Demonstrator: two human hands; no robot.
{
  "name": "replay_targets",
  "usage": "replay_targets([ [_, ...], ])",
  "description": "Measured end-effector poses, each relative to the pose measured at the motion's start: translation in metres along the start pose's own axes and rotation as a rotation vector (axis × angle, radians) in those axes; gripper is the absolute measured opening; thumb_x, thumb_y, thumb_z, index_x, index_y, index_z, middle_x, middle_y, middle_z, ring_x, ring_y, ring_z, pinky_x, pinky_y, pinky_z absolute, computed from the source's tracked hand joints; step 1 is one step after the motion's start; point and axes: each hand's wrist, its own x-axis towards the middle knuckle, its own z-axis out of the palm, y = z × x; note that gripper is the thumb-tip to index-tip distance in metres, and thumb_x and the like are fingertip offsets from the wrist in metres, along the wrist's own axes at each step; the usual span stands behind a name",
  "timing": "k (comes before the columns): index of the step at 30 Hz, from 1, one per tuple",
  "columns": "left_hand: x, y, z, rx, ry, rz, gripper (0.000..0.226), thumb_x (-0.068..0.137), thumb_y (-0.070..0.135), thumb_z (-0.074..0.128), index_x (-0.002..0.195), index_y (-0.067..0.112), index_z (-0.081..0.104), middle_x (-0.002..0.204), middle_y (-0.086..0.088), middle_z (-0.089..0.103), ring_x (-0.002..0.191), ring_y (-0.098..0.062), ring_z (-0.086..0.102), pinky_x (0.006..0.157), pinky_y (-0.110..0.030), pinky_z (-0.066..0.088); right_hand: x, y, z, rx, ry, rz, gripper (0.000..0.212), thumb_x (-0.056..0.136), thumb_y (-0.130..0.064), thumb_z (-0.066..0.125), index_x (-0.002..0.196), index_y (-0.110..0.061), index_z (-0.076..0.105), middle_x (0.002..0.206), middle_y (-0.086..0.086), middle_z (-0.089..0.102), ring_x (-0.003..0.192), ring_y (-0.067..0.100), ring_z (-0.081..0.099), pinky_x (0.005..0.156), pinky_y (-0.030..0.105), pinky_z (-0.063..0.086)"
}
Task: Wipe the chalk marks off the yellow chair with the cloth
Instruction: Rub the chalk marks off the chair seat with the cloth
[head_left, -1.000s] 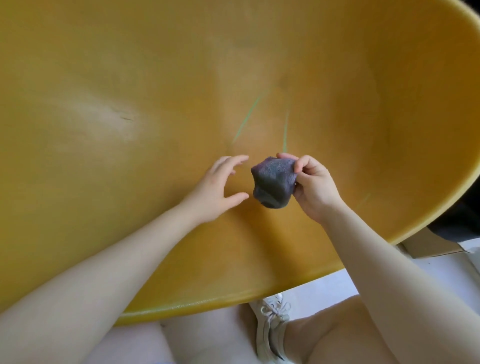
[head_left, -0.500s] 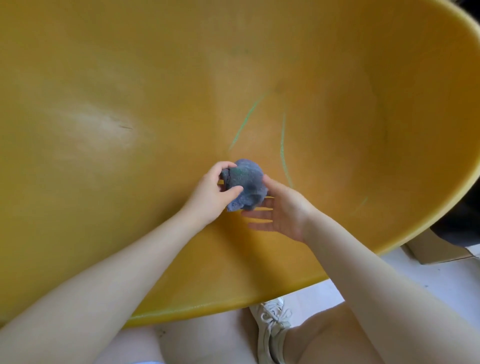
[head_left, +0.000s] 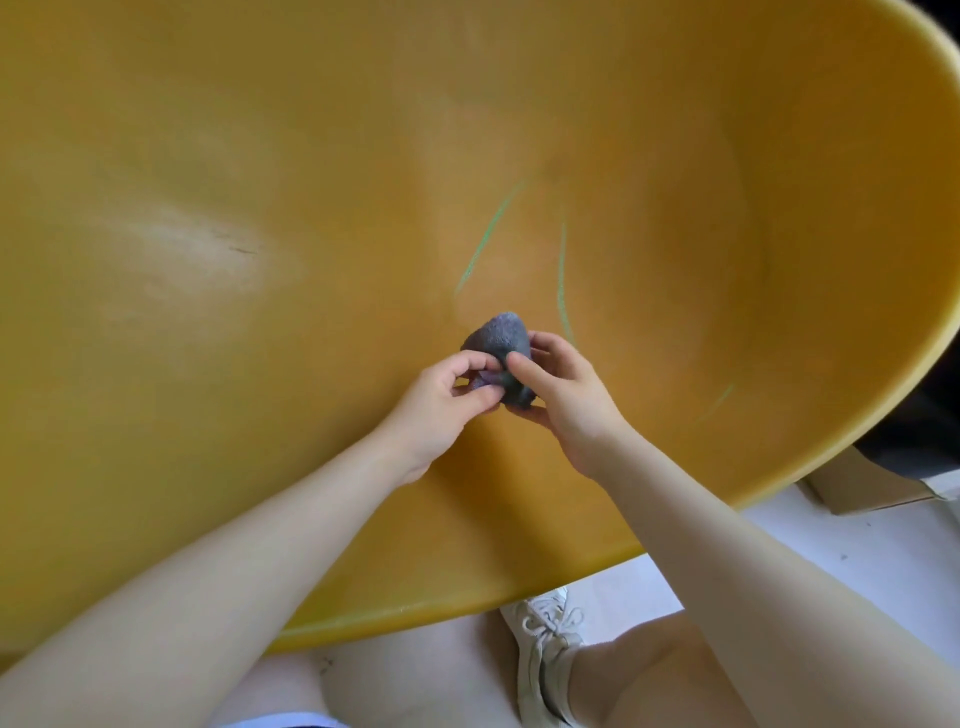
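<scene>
The yellow chair (head_left: 260, 364) fills most of the view, its curved shell facing me. Two long greenish chalk marks (head_left: 485, 239) run down its middle, and a short one (head_left: 719, 400) lies near the right rim. A balled-up dark grey cloth (head_left: 498, 338) sits just below the long marks. My left hand (head_left: 441, 405) pinches its lower left part between thumb and fingers. My right hand (head_left: 563, 395) grips its right side, thumb on top and fingers curled beneath. Part of the cloth is hidden by my fingers.
Below the chair's front rim are my bare legs and a white laced shoe (head_left: 545, 639) on a pale floor. A brown cardboard box (head_left: 857, 488) lies on the floor at the right, beside a dark object.
The cloth went from my right hand to my left, and now both hands hold it. My right hand, flat under the cloth half a second ago, has curled around it.
</scene>
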Motion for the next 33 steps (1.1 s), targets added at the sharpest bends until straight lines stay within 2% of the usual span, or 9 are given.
replay_targets([
  [3, 0.002, -0.001, 0.001, 0.002, -0.138, -0.108, 0.023, 0.092, -0.003, 0.048, 0.093, 0.018, 0.058, 0.097, -0.003, 0.060, 0.090, -0.017, 0.059, 0.090, -0.027, 0.048, -0.005, 0.003, -0.007, 0.000, 0.086, 0.026, 0.030, 0.087, -0.009, 0.062, 0.110, -0.021, 0.049, 0.103, 0.005, 0.064, 0.088, 0.022, 0.066, 0.081, 0.039, 0.054],
  [5, 0.005, -0.001, -0.002, 0.154, -0.194, -0.163, 0.024, 0.092, 0.002, 0.048, 0.105, 0.021, 0.056, 0.103, 0.001, 0.058, 0.099, -0.014, 0.053, 0.088, -0.026, 0.042, -0.004, 0.002, -0.017, -0.187, 0.264, -0.065, 0.025, 0.083, -0.004, 0.064, 0.097, -0.018, 0.049, 0.094, 0.003, 0.063, 0.081, 0.019, 0.065, 0.071, 0.029, 0.053],
  [7, 0.009, -0.005, -0.011, 0.478, -0.205, -0.157, 0.042, 0.092, 0.010, 0.052, 0.131, 0.024, 0.044, 0.124, 0.002, 0.051, 0.111, -0.013, 0.048, 0.089, -0.024, 0.038, -0.006, -0.005, -0.033, -0.538, 0.490, -0.251, 0.021, 0.082, -0.002, 0.058, 0.094, -0.016, 0.048, 0.089, 0.003, 0.061, 0.066, 0.011, 0.064, 0.058, 0.022, 0.049],
  [9, 0.010, -0.006, -0.023, 0.970, -0.191, -0.060, 0.054, 0.091, 0.024, 0.055, 0.141, 0.024, 0.034, 0.140, -0.001, 0.039, 0.125, -0.018, 0.040, 0.099, -0.027, 0.035, -0.005, -0.003, -0.049, -1.070, 0.657, -0.432, 0.024, 0.077, -0.003, 0.059, 0.099, -0.013, 0.054, 0.098, 0.010, 0.062, 0.075, 0.026, 0.062, 0.066, 0.033, 0.046],
  [12, 0.008, -0.005, -0.034, 1.493, -0.234, -0.055, 0.073, 0.086, 0.050, 0.056, 0.146, 0.026, 0.025, 0.154, -0.006, 0.016, 0.140, -0.026, 0.017, 0.110, -0.038, 0.024, 0.003, 0.036, -0.047, -1.549, 0.461, -0.480, 0.026, 0.077, -0.007, 0.065, 0.103, -0.010, 0.063, 0.103, 0.014, 0.064, 0.091, 0.040, 0.055, 0.084, 0.047, 0.041],
  [16, 0.004, -0.008, -0.040, 1.633, -0.249, -0.190, 0.093, 0.079, 0.066, 0.052, 0.150, 0.023, 0.011, 0.157, -0.010, -0.002, 0.144, -0.030, 0.005, 0.113, -0.042, 0.018, 0.003, 0.065, -0.022, -1.409, 0.190, -0.379, 0.025, 0.089, -0.008, 0.054, 0.112, -0.010, 0.065, 0.117, 0.013, 0.060, 0.094, 0.040, 0.052, 0.083, 0.039, 0.043],
  [24, 0.008, -0.004, -0.067, 1.613, -0.447, -0.253, 0.120, 0.067, 0.061, 0.069, 0.150, 0.021, -0.008, 0.154, 0.000, -0.023, 0.144, -0.018, -0.013, 0.116, -0.031, 0.009, -0.023, 0.087, 0.010, -1.362, -0.152, -0.704, 0.035, 0.081, -0.014, 0.043, 0.103, -0.018, 0.070, 0.109, 0.015, 0.064, 0.081, 0.037, 0.058, 0.073, 0.037, 0.052],
  [29, 0.007, -0.009, -0.068, 1.603, -0.429, -0.240, 0.121, 0.067, 0.061, 0.070, 0.149, 0.020, -0.010, 0.154, 0.006, -0.023, 0.143, -0.013, -0.013, 0.115, -0.035, 0.013, 0.016, 0.059, -0.057, -1.567, 0.162, -0.526, 0.033, 0.086, -0.008, 0.052, 0.112, -0.022, 0.066, 0.112, 0.018, 0.059, 0.086, 0.038, 0.050, 0.073, 0.039, 0.047],
  [33, 0.006, -0.008, -0.069, 1.605, -0.426, -0.234, 0.121, 0.067, 0.060, 0.070, 0.149, 0.018, -0.010, 0.154, 0.005, -0.022, 0.144, -0.014, -0.013, 0.115, -0.035, 0.012, 0.018, 0.051, -0.064, -1.442, 0.472, -0.286, 0.031, 0.091, -0.011, 0.048, 0.116, -0.021, 0.064, 0.122, 0.016, 0.046, 0.094, 0.035, 0.042, 0.083, 0.037, 0.038],
])
